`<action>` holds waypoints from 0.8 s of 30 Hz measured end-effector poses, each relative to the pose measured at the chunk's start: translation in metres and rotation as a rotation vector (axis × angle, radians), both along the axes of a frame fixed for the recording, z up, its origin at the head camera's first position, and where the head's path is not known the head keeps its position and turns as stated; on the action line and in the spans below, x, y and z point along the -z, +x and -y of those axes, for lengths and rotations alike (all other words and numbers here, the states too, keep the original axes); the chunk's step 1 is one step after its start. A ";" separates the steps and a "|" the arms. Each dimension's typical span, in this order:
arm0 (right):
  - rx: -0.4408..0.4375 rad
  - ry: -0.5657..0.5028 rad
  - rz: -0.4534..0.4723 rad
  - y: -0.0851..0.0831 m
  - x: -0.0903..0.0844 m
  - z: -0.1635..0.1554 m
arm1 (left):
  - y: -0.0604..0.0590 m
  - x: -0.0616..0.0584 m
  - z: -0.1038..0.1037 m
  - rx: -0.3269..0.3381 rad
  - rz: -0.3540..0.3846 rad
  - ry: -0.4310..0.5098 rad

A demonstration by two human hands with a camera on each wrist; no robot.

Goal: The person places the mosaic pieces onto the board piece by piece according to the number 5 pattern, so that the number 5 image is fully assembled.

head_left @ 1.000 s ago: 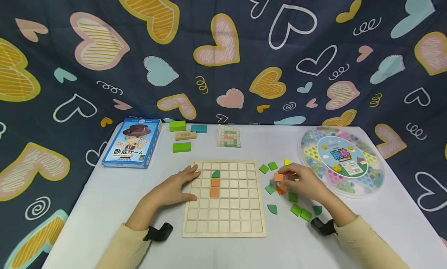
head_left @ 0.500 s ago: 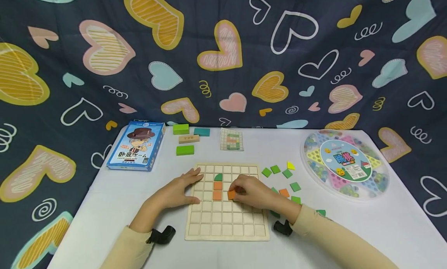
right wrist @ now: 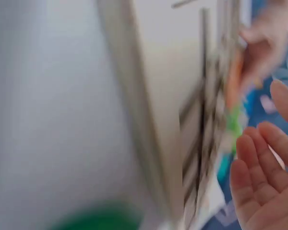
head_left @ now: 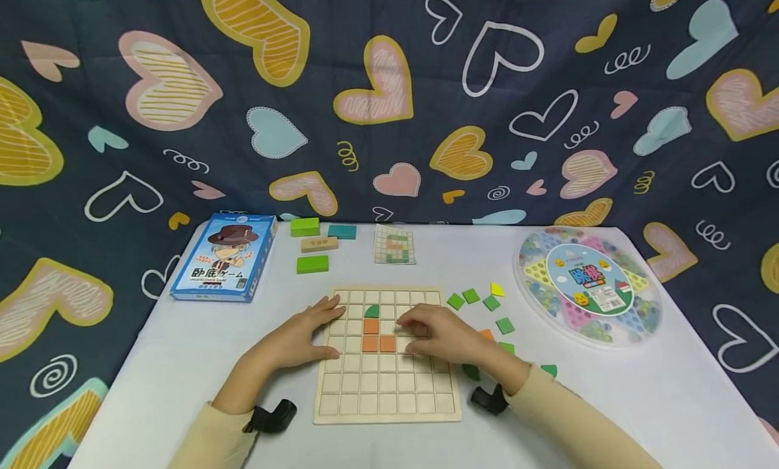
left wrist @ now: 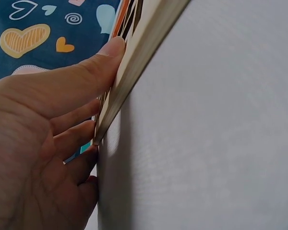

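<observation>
A pale wooden grid board lies in the middle of the table in the head view. It bears a dark green quarter-circle tile, an orange square tile below it, and two orange tiles side by side in the row under that. My left hand rests along the board's left edge; its thumb touches the rim in the left wrist view. Over the board, just right of the orange tiles, is my right hand. Its fingers are extended with nothing in them in the right wrist view.
Loose green tiles, a yellow piece and a partly hidden orange tile lie right of the board. Behind it are a printed grid card and several blocks. A blue game box and round marble-game case flank these.
My right hand carried an orange tile from the loose pieces leftward to the board and let it go beside the lower orange tile. The left hand has stayed at the board's edge.
</observation>
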State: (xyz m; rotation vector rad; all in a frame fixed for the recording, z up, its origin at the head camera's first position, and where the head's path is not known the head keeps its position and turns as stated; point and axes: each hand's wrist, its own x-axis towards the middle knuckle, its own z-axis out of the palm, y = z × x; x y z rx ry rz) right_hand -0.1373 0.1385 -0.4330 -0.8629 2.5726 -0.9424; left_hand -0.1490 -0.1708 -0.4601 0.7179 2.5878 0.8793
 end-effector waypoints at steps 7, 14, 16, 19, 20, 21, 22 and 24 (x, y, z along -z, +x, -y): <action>0.192 -0.088 0.030 0.011 0.002 -0.080 | 0.000 -0.001 0.002 -0.013 -0.006 -0.002; 0.274 0.028 0.033 0.021 0.013 -0.121 | 0.000 0.000 0.000 -0.008 0.013 0.012; 0.274 0.049 0.006 0.021 0.015 -0.121 | 0.000 0.000 0.000 -0.007 0.013 0.014; 0.276 0.079 -0.033 0.020 0.017 -0.118 | 0.000 0.000 -0.001 -0.011 0.006 0.011; 0.277 0.093 -0.043 0.019 0.018 -0.117 | 0.000 0.000 -0.001 -0.012 0.004 0.010; 0.278 0.106 -0.051 0.019 0.018 -0.116 | 0.000 0.000 0.000 -0.013 0.004 0.009; 0.279 0.121 -0.062 0.018 0.018 -0.115 | 0.000 0.000 0.000 -0.012 0.004 0.009; 0.284 0.146 -0.087 0.018 0.017 -0.113 | 0.000 0.000 0.000 -0.011 0.005 0.005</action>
